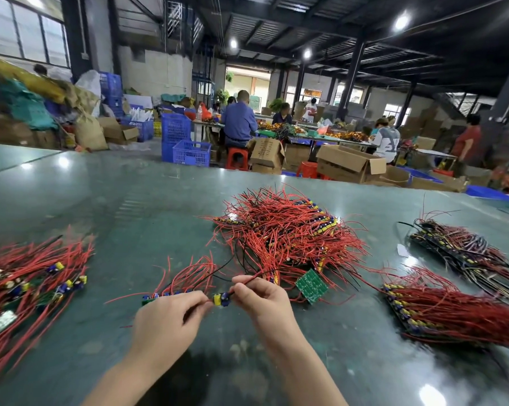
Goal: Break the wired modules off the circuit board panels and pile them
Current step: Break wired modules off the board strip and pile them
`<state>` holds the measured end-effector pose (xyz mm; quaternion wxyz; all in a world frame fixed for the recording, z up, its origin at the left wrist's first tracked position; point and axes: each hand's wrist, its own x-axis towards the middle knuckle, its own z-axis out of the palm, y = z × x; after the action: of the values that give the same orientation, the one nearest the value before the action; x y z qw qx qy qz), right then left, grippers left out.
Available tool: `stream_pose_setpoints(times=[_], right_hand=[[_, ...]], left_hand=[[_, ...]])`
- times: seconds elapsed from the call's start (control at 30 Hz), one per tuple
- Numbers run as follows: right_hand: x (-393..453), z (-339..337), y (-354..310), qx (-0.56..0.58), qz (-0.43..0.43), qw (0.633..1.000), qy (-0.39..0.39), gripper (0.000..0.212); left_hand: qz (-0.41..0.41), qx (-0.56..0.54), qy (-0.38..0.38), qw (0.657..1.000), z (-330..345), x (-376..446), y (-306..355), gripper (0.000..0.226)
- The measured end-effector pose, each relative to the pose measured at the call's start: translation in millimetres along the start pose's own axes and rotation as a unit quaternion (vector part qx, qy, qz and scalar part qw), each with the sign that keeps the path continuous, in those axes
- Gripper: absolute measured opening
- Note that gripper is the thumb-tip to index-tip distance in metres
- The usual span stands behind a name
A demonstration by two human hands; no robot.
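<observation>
My left hand [166,319] grips a narrow strip of circuit board panel [156,297] with blue and yellow parts and red wires arching up from it. My right hand [262,294] pinches the end module [221,299], a yellow and blue piece with a red and a black wire, right at the strip's right end. A pile of separated wired modules [27,282] lies at the left. A big tangle of wired panels [282,230] sits in the middle, with a bare green board [311,285] at its near edge.
The green glossy table [130,206] carries two more stacks of wired panels at the right [441,309] and far right [464,253]. Beyond the table edge stand blue crates [191,152], cardboard boxes [350,164], red stools and several seated workers.
</observation>
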<state>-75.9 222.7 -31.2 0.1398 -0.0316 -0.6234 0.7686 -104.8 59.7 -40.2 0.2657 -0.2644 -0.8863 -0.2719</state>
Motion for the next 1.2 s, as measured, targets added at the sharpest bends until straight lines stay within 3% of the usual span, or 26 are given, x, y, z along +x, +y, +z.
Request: stream_pose_setpoints(times=[0.1, 0.23, 0.33, 0.5, 0.73, 0.8, 0.87, 0.97, 1.13, 1.2], right_hand=[[1, -1, -2, 0.012, 0.009, 1.0, 0.0, 0.024], [5, -9, -6, 0.006, -0.014, 0.998, 0.065, 0.026], [5, -8, -3, 0.06, 0.015, 0.995, 0.085, 0.028], [6, -11, -9, 0.169, 0.035, 0.977, 0.128, 0.02], [9, -24, -11, 0.2, 0.076, 0.959, 0.185, 0.011], [12, -31, -13, 0.22, 0.066, 0.95, 0.21, 0.007], [13, -34, -13, 0.231, 0.066, 0.945, 0.224, 0.006], [12, -30, -11, 0.26, 0.075, 0.936, 0.223, 0.01], [13, -28, -12, 0.265, 0.088, 0.944, 0.174, 0.01], [12, -24, -10, 0.24, 0.102, 0.956, 0.134, 0.009]], left_hand=[[0.054, 0.027, 0.029, 0.998, 0, 2, -2, 0.039], [0.104, 0.057, 0.06, 0.991, 8, 0, -11, 0.071], [0.123, 0.09, 0.09, 0.984, 14, 3, -11, 0.076], [0.143, 0.114, 0.106, 0.977, 15, 4, -11, 0.071], [0.169, 0.101, 0.072, 0.978, 16, 4, -7, 0.063], [0.185, 0.132, 0.053, 0.972, 13, 6, -9, 0.051], [0.196, 0.169, 0.028, 0.965, 5, 10, -11, 0.014], [0.155, 0.181, 0.013, 0.971, -2, 19, -12, 0.032], [0.082, 0.204, 0.015, 0.976, -28, 34, -20, 0.026], [0.011, 0.225, -0.046, 0.973, -46, 36, -31, 0.017]])
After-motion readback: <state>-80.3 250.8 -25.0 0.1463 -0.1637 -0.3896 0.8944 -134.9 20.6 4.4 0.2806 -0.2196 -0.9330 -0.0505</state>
